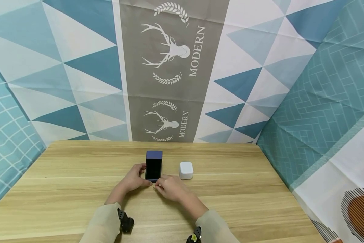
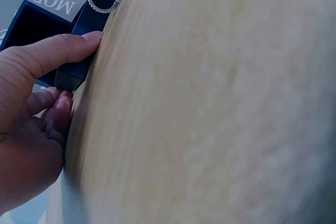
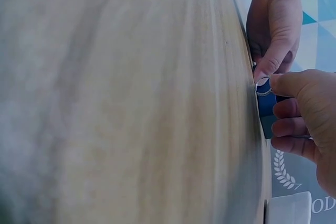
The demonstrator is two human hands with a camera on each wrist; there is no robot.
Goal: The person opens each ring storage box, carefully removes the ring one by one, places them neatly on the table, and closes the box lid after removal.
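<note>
A dark blue ring box (image 1: 154,155) stands on the table with its lid up and its dark inside facing me. My left hand (image 1: 134,179) grips the box from its left side, its thumb across the front edge in the left wrist view. Between thumb and fingertips my right hand (image 1: 171,187) pinches a silver ring (image 2: 103,9) set with small stones. The ring is just in front of the box, outside it. In the right wrist view the right hand's other fingers curl close beside the box (image 3: 266,109); whether they touch it I cannot tell.
A small white rounded cube-shaped box (image 1: 186,170) stands right of the ring box, beyond my right hand. The wooden table (image 1: 245,202) reaches back to a patterned cloth wall (image 1: 170,84), with more cloth at both sides.
</note>
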